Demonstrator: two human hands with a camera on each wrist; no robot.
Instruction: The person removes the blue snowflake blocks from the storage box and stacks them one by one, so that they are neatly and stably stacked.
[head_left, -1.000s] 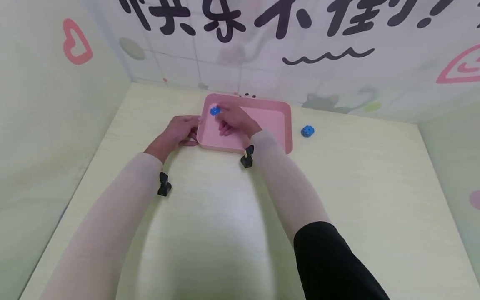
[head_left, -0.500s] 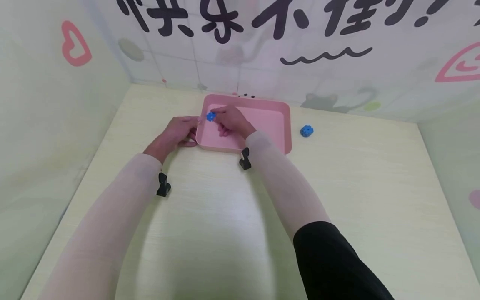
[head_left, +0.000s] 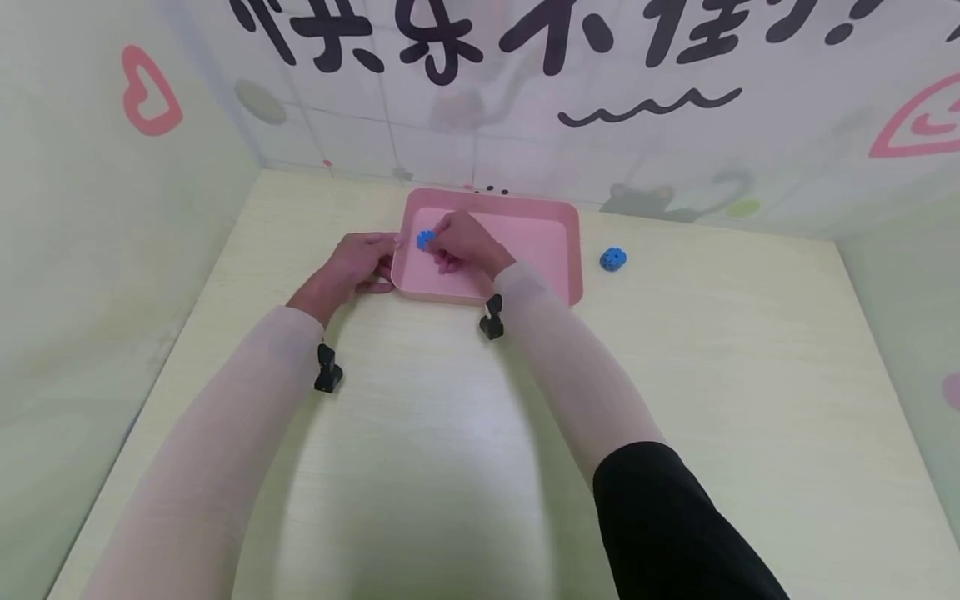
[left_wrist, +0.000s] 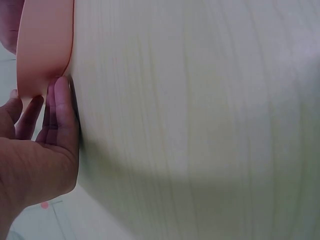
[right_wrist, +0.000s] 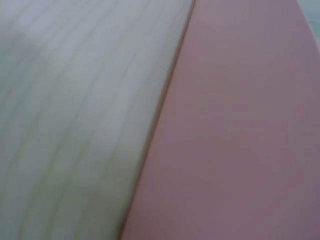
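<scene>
My right hand (head_left: pixel 465 239) is inside a shallow pink tray (head_left: pixel 540 242), its thumb and index finger pinching a small blue snowflake disc (head_left: pixel 424 240) with a notched edge. The disc is by the tray's left end, partly hidden by the fingertips. At that same end, my left hand (head_left: pixel 363 260) holds the tray from outside. In the left wrist view its thumb meets the rim while the fingers (left_wrist: pixel 63 105) lie against the outer wall. The right wrist view has only the tray's side wall (right_wrist: pixel 230 130) and tabletop; no hand shows there.
To the right of the tray, a blue notched piece (head_left: pixel 613 259), thick like a stack of discs, lies on the pale wooden tabletop (head_left: pixel 720 400). A printed wall (head_left: pixel 525 142) rises just behind the tray, and side walls flank the table.
The blue disc, first flat near the tray's upper left with a fingertip at it, has come slightly towards me. Right thumb and index finger now pinch it. The left hand stays put.
</scene>
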